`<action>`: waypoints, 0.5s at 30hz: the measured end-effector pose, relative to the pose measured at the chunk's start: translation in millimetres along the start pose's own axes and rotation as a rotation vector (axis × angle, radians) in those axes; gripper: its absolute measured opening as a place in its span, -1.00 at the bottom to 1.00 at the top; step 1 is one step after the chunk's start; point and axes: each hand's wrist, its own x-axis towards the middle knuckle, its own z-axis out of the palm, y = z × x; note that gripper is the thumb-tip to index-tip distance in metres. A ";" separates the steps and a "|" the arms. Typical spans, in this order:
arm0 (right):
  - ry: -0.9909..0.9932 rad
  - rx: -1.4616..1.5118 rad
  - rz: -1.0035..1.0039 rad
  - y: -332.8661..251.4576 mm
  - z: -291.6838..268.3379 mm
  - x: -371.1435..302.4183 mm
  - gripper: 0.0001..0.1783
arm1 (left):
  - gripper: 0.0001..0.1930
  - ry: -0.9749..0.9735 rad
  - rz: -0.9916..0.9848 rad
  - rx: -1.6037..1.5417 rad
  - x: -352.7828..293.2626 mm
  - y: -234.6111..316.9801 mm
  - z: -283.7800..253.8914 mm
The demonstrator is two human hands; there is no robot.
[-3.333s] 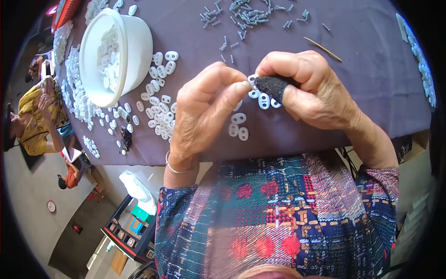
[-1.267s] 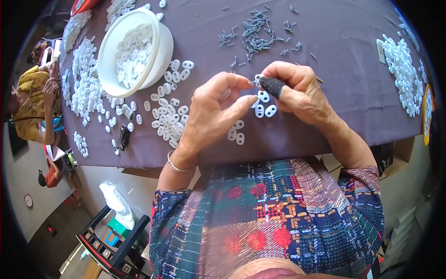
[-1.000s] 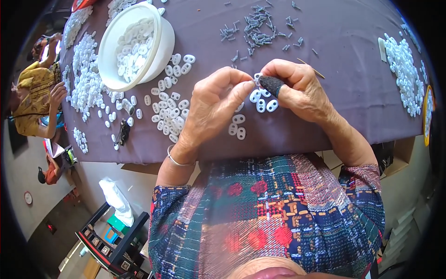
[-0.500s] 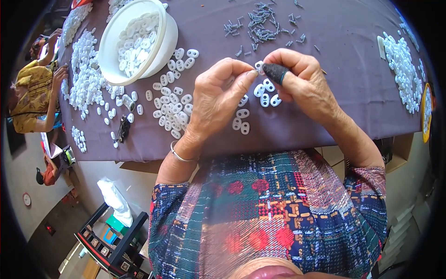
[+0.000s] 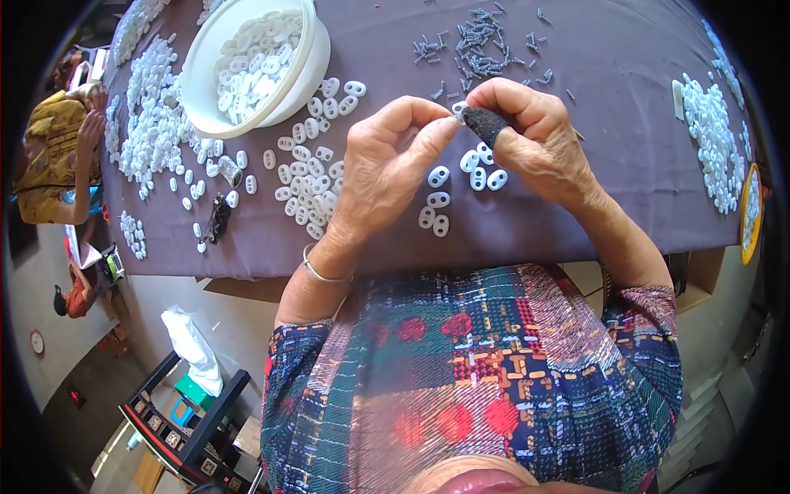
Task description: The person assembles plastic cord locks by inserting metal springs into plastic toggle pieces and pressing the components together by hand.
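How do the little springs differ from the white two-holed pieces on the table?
The springs are grey; the pieces are white. The springs are thin coils, while the pieces are wider ovals. The springs lie in one loose scatter; the pieces form several groups. Both lie on the purplish cloth.

Near the centre of the frame, the right hand covers part of a small white piece; whatever the left hand may hold there is too small for us to tell. Behind the right hand, we see only the end of a thin stick. At upper left, the top edge crops the white bowl.
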 end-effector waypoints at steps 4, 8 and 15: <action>-0.055 0.110 0.048 3.6 -1.5 -0.3 -0.82 | -0.85 -0.005 0.000 0.027 0.3 -2.2 -0.8; -0.061 0.187 0.097 3.2 -1.6 0.3 -0.81 | -0.90 0.023 0.146 0.152 0.9 -1.9 1.0; -0.008 0.070 -0.040 10.0 2.9 -1.6 -0.81 | -0.92 0.057 0.415 0.459 3.5 3.5 3.0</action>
